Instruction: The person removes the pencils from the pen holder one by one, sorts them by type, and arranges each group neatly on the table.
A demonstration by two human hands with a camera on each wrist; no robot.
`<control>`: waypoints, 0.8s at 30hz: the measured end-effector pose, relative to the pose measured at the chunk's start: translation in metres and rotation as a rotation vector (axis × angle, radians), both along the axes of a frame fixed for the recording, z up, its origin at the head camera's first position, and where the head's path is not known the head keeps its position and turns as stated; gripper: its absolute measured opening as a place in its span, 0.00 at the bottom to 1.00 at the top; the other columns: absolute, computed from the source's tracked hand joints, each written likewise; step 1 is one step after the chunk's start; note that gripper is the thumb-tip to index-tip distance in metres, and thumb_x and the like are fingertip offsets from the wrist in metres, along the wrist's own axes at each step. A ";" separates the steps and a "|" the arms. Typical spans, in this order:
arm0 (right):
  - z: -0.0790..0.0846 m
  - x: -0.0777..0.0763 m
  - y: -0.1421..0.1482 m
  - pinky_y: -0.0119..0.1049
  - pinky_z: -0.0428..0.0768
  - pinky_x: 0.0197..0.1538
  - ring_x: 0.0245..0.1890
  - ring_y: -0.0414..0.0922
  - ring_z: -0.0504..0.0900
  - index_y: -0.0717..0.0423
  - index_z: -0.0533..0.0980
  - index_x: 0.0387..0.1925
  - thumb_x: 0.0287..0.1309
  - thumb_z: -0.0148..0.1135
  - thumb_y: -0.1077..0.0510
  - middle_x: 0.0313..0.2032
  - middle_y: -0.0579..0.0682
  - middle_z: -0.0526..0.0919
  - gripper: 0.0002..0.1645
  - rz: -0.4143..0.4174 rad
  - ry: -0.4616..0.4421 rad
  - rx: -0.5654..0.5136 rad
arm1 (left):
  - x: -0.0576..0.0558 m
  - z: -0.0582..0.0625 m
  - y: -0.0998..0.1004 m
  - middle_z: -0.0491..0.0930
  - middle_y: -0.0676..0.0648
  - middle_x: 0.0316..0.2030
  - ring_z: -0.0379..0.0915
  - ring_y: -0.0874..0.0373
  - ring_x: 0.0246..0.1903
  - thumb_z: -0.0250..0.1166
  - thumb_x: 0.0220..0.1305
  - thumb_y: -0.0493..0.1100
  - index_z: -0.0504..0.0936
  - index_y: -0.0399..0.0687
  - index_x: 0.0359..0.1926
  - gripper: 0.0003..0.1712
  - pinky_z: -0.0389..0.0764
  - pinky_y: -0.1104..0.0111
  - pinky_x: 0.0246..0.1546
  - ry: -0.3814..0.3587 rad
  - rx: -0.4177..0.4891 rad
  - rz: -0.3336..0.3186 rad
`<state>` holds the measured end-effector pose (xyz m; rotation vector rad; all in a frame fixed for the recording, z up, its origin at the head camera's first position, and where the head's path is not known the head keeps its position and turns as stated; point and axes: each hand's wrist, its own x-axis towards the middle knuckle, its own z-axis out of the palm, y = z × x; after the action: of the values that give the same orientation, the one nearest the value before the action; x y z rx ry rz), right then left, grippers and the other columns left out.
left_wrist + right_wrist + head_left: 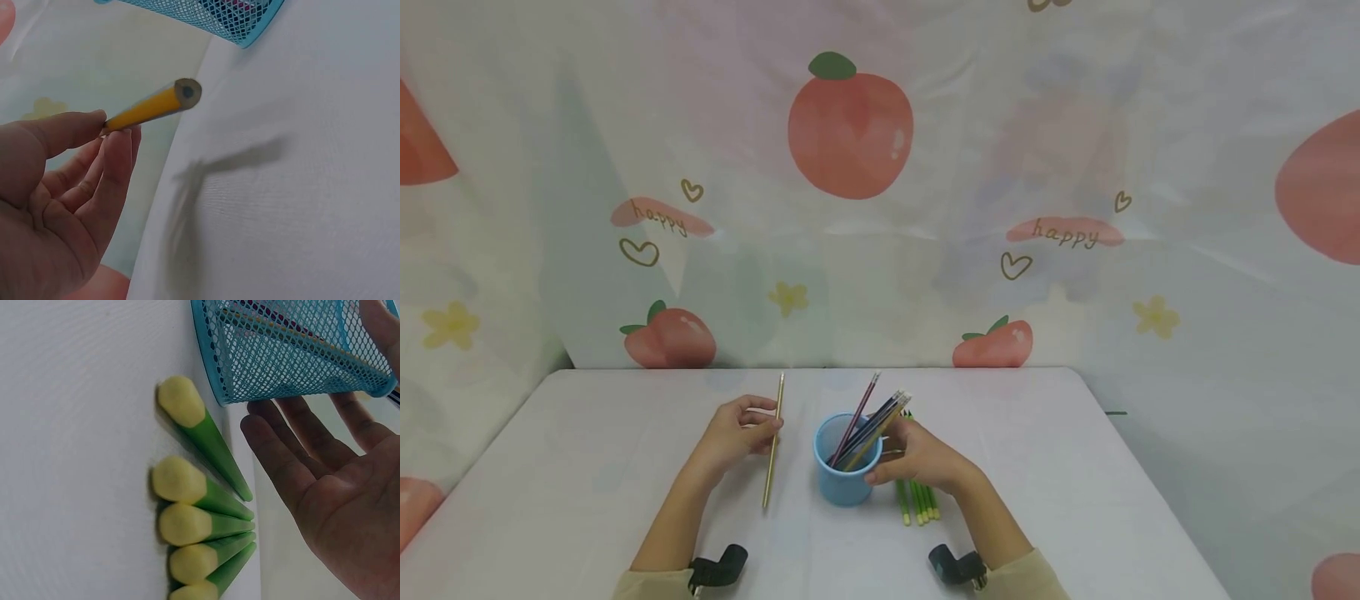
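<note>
My left hand (pixel 741 433) pinches a yellow pencil (pixel 771 467) between thumb and fingertips, to the left of a blue mesh pen holder (pixel 845 490). In the left wrist view, the flat, unsharpened end of that pencil (pixel 150 107) points toward the camera. Several pencils (pixel 871 427), dark, reddish and yellow, lean to the right inside the holder. My right hand (pixel 928 458) grips the holder's right side, thumb in front and fingers behind. Below that hand, several green pencils (pixel 215 453) with pale yellow ends lie side by side on the table.
The white table (pixel 602 467) ends at a back edge against a fabric backdrop (pixel 880 275) printed with fruit, hearts and flowers. More of the same fabric hangs at both sides. A black wrist mount (pixel 718 567) sits on the left sleeve, another (pixel 955 567) on the right.
</note>
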<state>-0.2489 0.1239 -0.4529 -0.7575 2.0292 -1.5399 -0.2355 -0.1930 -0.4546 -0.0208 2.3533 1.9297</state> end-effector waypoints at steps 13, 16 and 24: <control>0.000 -0.001 0.000 0.44 0.79 0.63 0.58 0.52 0.80 0.49 0.67 0.67 0.50 0.76 0.59 0.59 0.53 0.79 0.43 0.009 0.003 -0.007 | -0.001 -0.014 0.004 0.85 0.44 0.35 0.80 0.56 0.26 0.69 0.62 0.35 0.78 0.36 0.52 0.18 0.86 0.66 0.29 -0.082 -0.179 0.059; -0.001 -0.001 0.000 0.45 0.79 0.63 0.57 0.52 0.80 0.49 0.67 0.67 0.50 0.76 0.59 0.59 0.53 0.80 0.43 0.006 0.009 -0.005 | -0.002 -0.016 0.004 0.85 0.44 0.35 0.81 0.57 0.26 0.69 0.61 0.35 0.78 0.37 0.52 0.18 0.86 0.65 0.29 -0.094 -0.201 0.067; -0.001 -0.001 -0.001 0.47 0.79 0.63 0.58 0.53 0.79 0.49 0.67 0.68 0.50 0.76 0.59 0.59 0.53 0.79 0.44 0.001 0.010 -0.001 | -0.001 -0.021 0.005 0.85 0.44 0.35 0.82 0.57 0.27 0.71 0.58 0.34 0.79 0.37 0.50 0.19 0.87 0.65 0.28 -0.098 -0.219 0.086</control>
<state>-0.2498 0.1229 -0.4543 -0.7674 2.0353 -1.5393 -0.2360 -0.1881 -0.4759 -0.2304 2.5220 1.6536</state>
